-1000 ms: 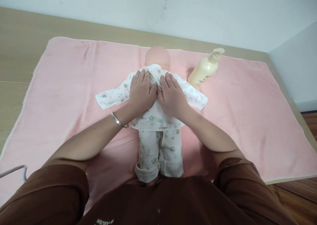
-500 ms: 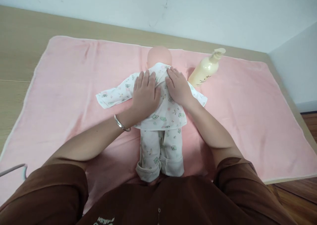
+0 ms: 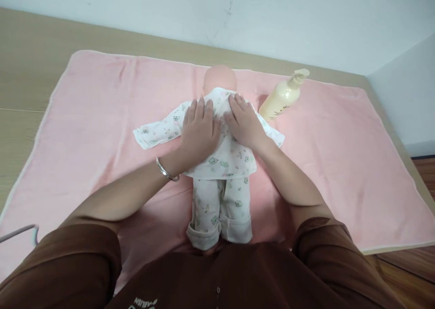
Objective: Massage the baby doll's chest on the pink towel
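Observation:
A baby doll (image 3: pixel 220 79) lies face down in the middle, its bald head away from me. It wears a white printed top (image 3: pixel 224 164) and matching trousers (image 3: pixel 207 205) with turned-up cuffs. My left hand (image 3: pixel 200 127) rests flat on the left side of the doll's upper back, fingers stretched out. On the right side of the back lies my right hand (image 3: pixel 245 123), also flat, its thumb pointing in towards my left thumb. Both hands touch the top's cloth and grip nothing. The doll's sleeves spread out to either side.
Under the doll is a pink mat (image 3: pixel 340 164) on a wooden table (image 3: pixel 27 64). A cream pump bottle (image 3: pixel 282 96) stands on the mat by the doll's right-hand sleeve. Behind the table rises a white wall (image 3: pixel 170 10). A grey cable (image 3: pixel 20 231) shows at lower left.
Both hands stay flat on the doll's back. My right thumb has shifted slightly inward and down; the view has tilted very slightly.

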`<action>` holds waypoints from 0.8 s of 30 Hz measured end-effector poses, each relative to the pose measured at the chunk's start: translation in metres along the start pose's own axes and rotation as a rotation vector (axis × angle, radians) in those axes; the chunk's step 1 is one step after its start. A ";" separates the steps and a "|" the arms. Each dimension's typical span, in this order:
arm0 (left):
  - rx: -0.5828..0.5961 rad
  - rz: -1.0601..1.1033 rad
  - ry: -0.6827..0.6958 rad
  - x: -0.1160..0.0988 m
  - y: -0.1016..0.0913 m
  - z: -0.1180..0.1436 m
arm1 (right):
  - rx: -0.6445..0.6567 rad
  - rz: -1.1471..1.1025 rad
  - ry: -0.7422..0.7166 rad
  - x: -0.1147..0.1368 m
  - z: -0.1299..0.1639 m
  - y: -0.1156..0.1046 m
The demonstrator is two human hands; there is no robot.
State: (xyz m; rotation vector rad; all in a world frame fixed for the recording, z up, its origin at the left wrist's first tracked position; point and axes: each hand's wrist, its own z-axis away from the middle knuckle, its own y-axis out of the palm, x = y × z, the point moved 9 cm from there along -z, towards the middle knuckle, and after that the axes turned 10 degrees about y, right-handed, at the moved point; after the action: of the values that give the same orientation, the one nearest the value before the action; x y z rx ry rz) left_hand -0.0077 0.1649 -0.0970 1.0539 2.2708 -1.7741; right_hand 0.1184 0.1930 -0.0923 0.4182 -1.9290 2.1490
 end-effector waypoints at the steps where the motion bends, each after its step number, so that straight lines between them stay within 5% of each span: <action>1: 0.005 -0.010 0.011 -0.007 0.000 0.004 | -0.018 -0.006 0.009 -0.005 -0.006 -0.003; 4: 0.002 0.019 0.026 -0.008 0.000 0.006 | -0.057 0.021 0.030 -0.008 -0.006 -0.007; 11: -0.055 0.206 0.070 0.045 0.008 -0.029 | -0.051 0.065 -0.116 0.031 0.042 0.007; 19: -0.007 0.086 0.072 -0.009 0.001 0.005 | -0.023 -0.036 -0.026 -0.001 -0.004 -0.005; 24: 0.038 0.150 0.065 0.026 0.005 -0.020 | -0.093 0.039 -0.061 0.024 0.032 0.006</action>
State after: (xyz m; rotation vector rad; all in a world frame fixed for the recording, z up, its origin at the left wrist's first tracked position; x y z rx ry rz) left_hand -0.0183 0.1954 -0.1061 1.2702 2.1371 -1.7546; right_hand 0.0962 0.1601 -0.0863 0.4381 -2.0772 2.0827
